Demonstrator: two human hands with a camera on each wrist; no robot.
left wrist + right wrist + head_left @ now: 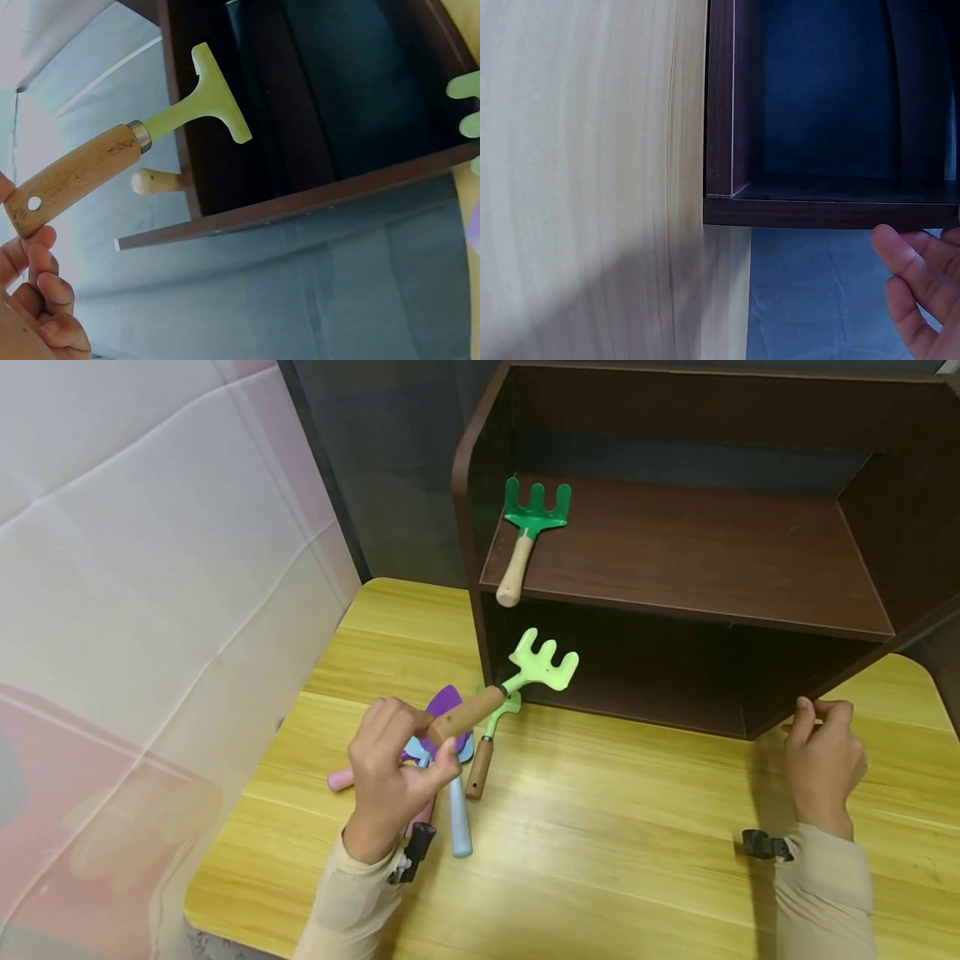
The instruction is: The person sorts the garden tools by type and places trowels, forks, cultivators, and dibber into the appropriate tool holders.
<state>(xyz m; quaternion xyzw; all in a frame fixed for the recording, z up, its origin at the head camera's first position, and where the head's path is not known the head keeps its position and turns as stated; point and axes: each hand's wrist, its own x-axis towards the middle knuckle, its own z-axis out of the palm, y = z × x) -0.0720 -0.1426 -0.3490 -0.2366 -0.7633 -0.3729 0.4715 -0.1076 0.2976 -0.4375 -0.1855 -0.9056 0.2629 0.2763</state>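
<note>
My left hand [393, 768] pinches the butt end of a wooden handle between thumb and fingers. The handle belongs to a light green garden hand rake [543, 664], held up in front of the shelf's lower compartment with its prongs pointing up and right. In the left wrist view the same rake [210, 97] shows edge-on, with a hole in its handle. My right hand [825, 764] holds the front edge of the dark brown shelf's [697, 618] right side panel, fingers bent. The right wrist view shows its fingertips at that panel [817, 214].
A dark green hand rake [536, 514] lies on the upper board, its handle jutting over the front. On the wooden table [600, 843], left of the shelf, are another light green tool [482, 764], a purple shovel [444, 700], a light blue handle [460, 822] and a pink handle [341, 779].
</note>
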